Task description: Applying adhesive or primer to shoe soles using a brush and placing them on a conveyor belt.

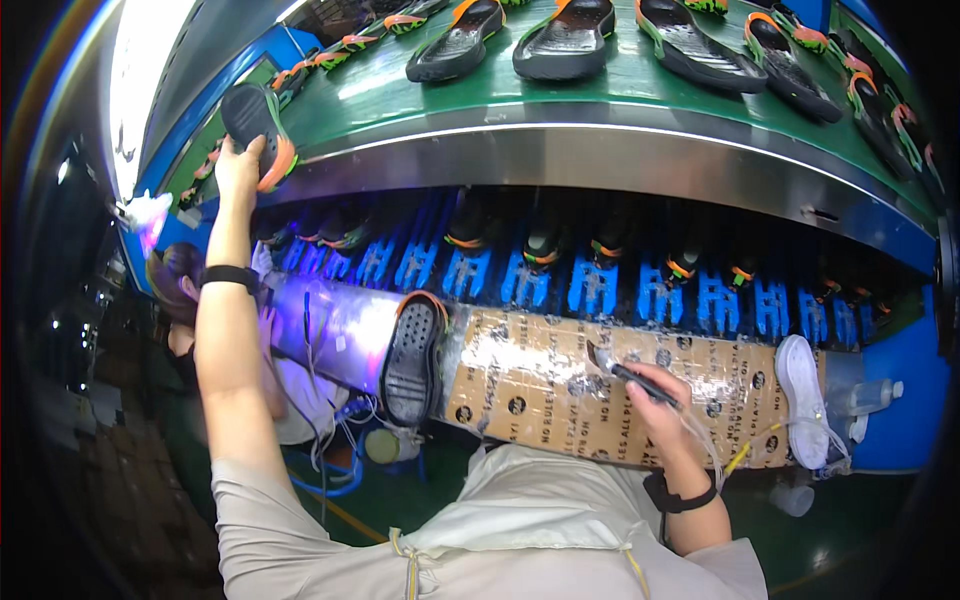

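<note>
My left hand [240, 172] is raised at the far left, its fingers closed on the side of a black shoe sole [250, 115] with an orange and green rim. That sole is tilted up by the green conveyor belt [390, 112]; I cannot tell whether it touches the belt. Over the cardboard sheet on the bench, my right hand [662, 400] grips a brush [640, 380] with a dark handle and a thin cable or tube. The brush tip points toward the far left. Another black sole [412, 362] with an orange rim lies on the bench, left of the cardboard [540, 400].
Several black soles [565, 45] line the upper belt above a metal edge [520, 160]. Below, blue racks [600, 285] hold more soles. A white sole [801, 400] and clear bottle [872, 396] are at the right. A co-worker [180, 290] sits at the left, near cables.
</note>
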A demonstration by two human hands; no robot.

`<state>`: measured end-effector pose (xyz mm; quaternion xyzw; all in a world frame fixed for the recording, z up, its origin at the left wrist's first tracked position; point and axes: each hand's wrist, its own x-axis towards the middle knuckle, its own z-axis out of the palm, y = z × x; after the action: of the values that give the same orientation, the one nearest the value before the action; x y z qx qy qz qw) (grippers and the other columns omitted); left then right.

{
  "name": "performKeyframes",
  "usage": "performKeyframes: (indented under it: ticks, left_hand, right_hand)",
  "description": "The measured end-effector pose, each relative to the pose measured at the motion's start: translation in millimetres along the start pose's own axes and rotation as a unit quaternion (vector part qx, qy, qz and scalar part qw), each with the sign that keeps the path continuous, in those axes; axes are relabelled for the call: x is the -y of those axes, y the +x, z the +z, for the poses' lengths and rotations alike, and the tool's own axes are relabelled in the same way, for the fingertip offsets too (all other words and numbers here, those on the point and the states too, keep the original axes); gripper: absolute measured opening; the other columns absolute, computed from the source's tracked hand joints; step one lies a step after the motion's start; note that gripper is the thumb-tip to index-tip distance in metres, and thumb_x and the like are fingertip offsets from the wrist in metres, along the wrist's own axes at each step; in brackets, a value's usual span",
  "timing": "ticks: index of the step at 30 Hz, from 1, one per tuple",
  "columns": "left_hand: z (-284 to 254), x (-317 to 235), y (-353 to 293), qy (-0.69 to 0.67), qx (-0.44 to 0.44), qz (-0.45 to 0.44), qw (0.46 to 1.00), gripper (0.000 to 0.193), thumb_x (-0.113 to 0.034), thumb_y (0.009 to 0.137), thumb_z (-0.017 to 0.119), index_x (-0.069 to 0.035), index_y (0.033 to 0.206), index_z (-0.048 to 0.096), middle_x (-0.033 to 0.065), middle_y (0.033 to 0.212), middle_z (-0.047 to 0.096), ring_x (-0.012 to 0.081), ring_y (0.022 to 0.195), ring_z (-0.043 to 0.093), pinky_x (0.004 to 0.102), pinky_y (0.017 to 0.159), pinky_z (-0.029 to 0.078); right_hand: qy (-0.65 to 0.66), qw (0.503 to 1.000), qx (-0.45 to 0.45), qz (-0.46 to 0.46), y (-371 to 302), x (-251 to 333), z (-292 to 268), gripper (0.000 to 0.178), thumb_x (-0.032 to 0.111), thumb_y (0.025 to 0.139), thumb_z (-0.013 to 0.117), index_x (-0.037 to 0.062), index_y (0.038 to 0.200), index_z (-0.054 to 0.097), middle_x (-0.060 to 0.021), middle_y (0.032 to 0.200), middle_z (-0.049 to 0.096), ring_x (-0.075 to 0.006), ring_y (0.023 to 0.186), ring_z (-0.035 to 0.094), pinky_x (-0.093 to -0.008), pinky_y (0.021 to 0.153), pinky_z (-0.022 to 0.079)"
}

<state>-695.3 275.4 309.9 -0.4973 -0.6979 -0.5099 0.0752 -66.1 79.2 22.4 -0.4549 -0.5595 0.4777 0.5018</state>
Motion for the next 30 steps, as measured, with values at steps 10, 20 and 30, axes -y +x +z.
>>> performKeyframes:
  ticks: [10,20,30]
  left_hand:
    - [51.6,-83.7,-328.6,-0.597,0.175,-0.304,0.721,0.041,-0.024,0.102,0.053,0.004,0.131,0.06,0.0193,0.121,0.071,0.0335,0.111,0.071,0.0474,0.102,0.054]
    - [106.3,-122.9,-508.6,-0.683,0.242,-0.471,0.503,0.093,-0.077,0.1,0.037,-0.001,0.153,0.045,0.0173,0.152,0.054,0.0355,0.14,0.051,0.0519,0.12,0.039]
    - [104.9,-138.0,-504.2,-0.635,0.313,-0.407,0.578,0.072,-0.059,0.112,0.02,-0.008,0.155,0.044,0.0094,0.154,0.053,0.0239,0.143,0.049,0.0413,0.122,0.036]
  right_hand:
    - [0.173,0.983,-0.025,0.05,-7.8,19.2,-36.8,0.022,0.012,0.095,0.071,0.0003,0.113,0.074,0.0013,0.093,0.067,-0.0077,0.082,0.056,-0.0244,0.074,0.046]
    - [0.108,0.99,0.088,-0.023,17.5,65.4,35.8,0.019,0.008,0.096,0.07,0.0004,0.113,0.074,-0.0023,0.1,0.073,-0.0071,0.087,0.062,-0.0246,0.079,0.051]
    - [0.056,0.998,0.022,-0.03,28.6,66.8,94.2,0.021,0.015,0.093,0.072,0.0011,0.109,0.075,-0.0068,0.089,0.075,-0.0097,0.081,0.066,-0.0273,0.074,0.054]
